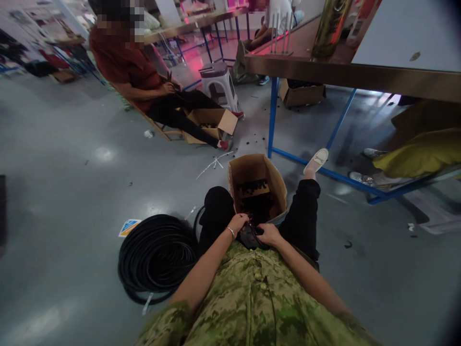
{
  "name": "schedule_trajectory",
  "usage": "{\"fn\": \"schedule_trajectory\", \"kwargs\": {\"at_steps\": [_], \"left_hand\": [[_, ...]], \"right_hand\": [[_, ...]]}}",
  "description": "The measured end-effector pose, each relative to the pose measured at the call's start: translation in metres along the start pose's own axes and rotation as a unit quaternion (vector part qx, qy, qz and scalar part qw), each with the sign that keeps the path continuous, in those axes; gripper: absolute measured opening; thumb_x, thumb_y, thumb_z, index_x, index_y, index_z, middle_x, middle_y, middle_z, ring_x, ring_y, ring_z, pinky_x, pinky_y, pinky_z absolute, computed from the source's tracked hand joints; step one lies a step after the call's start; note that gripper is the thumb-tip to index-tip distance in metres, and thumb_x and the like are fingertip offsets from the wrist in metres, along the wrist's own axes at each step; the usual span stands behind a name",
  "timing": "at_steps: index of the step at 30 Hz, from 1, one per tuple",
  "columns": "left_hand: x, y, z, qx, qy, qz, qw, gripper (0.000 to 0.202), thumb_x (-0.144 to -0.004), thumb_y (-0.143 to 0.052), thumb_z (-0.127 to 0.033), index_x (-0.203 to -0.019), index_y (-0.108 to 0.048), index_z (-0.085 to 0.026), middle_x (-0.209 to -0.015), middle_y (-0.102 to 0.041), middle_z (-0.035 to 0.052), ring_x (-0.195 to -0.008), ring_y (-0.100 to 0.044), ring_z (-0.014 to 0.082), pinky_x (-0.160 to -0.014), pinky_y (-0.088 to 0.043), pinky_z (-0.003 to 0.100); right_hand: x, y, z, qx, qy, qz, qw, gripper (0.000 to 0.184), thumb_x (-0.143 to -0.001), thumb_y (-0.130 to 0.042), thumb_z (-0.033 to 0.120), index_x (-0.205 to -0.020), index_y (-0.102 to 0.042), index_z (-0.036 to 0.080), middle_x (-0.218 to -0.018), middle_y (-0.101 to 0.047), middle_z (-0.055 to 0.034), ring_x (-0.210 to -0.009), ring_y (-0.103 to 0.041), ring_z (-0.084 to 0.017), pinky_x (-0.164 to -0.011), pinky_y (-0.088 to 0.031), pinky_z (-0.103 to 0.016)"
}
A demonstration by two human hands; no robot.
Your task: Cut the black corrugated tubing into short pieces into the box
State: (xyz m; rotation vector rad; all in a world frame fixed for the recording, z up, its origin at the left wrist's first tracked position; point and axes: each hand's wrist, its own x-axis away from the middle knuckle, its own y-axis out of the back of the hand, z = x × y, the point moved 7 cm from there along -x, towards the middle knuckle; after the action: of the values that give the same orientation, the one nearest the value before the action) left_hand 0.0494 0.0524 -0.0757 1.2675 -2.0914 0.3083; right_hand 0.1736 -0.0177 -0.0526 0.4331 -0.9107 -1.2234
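In front of my lap, my left hand [238, 224] is closed on a thin dark piece, seemingly an end of black hose. My right hand [269, 234] is closed around a dark tool with slim handles [255, 230], possibly scissors; its exact kind is too small to tell. The hands are close together over the near edge of an open cardboard box [257, 163] between my legs. Inside the box lie many short black pieces [256, 207] and an inner cardboard flap. A large coil of black hose [156, 254] rests on the floor at my left, one strand rising beside my left knee.
A seated co-worker [129, 86] handles a dark item over another cardboard box [207, 117]. At the right stands a table [342, 67] with blue legs, a bottle [331, 29] on top. Near it are a plastic stool [218, 84] and a further box [301, 93]. Scraps lie on the floor.
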Motion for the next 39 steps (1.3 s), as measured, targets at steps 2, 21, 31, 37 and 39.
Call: {"fn": "schedule_trajectory", "kwargs": {"at_steps": [2, 21, 31, 37, 39], "left_hand": [[-0.001, 0.0, 0.001, -0.001, 0.002, 0.0, 1.0, 0.016, -0.068, -0.058, -0.031, -0.067, -0.057, -0.015, -0.043, -0.045, -0.0074, -0.031, -0.033, 0.0048, -0.035, -0.018, 0.018], [0.008, 0.001, -0.009, 0.01, -0.011, 0.01, 1.0, 0.043, -0.074, -0.059, -0.058, -0.073, -0.055, -0.015, -0.051, -0.049, -0.0062, -0.034, -0.034, 0.0037, -0.036, -0.02, 0.018], [0.025, -0.018, -0.02, -0.138, -0.114, 0.076, 0.981, 0.029, -0.076, -0.061, -0.041, -0.09, -0.061, -0.015, -0.057, -0.057, -0.004, -0.039, -0.042, 0.0063, -0.042, -0.031, 0.019], [0.044, -0.029, -0.03, -0.171, -0.174, 0.086, 0.966, 0.026, -0.081, -0.055, -0.034, -0.102, -0.051, -0.018, -0.061, -0.062, -0.0041, -0.036, -0.045, 0.008, -0.04, -0.033, 0.019], [0.049, -0.031, -0.033, -0.188, -0.181, 0.095, 0.961, 0.023, -0.082, -0.055, -0.033, -0.1, -0.049, -0.019, -0.061, -0.063, -0.004, -0.036, -0.046, 0.008, -0.04, -0.032, 0.019]], "right_hand": [[0.001, 0.001, 0.001, -0.004, 0.006, -0.011, 1.0, 0.028, -0.073, -0.064, 0.043, -0.089, -0.074, 0.021, -0.083, -0.074, -0.0058, -0.076, -0.065, -0.02, -0.059, -0.035, -0.024], [0.002, 0.006, -0.005, -0.171, 0.025, -0.055, 0.983, 0.049, -0.067, -0.065, 0.028, -0.116, -0.058, 0.026, -0.081, -0.066, 0.0013, -0.069, -0.058, -0.015, -0.059, -0.037, -0.022], [0.003, 0.013, -0.02, -0.488, 0.019, -0.114, 0.865, 0.053, -0.069, -0.066, 0.036, -0.119, -0.055, 0.02, -0.064, -0.055, 0.0047, -0.055, -0.048, -0.012, -0.052, -0.036, -0.023], [0.01, 0.019, -0.017, -0.556, 0.019, -0.119, 0.822, 0.056, -0.069, -0.071, 0.039, -0.118, -0.054, 0.02, -0.075, -0.062, 0.0016, -0.063, -0.055, -0.014, -0.061, -0.042, -0.026], [0.01, 0.02, -0.017, -0.584, 0.022, -0.107, 0.805, 0.057, -0.068, -0.072, 0.039, -0.118, -0.053, 0.02, -0.078, -0.064, 0.0003, -0.065, -0.058, -0.015, -0.062, -0.044, -0.027]]}}
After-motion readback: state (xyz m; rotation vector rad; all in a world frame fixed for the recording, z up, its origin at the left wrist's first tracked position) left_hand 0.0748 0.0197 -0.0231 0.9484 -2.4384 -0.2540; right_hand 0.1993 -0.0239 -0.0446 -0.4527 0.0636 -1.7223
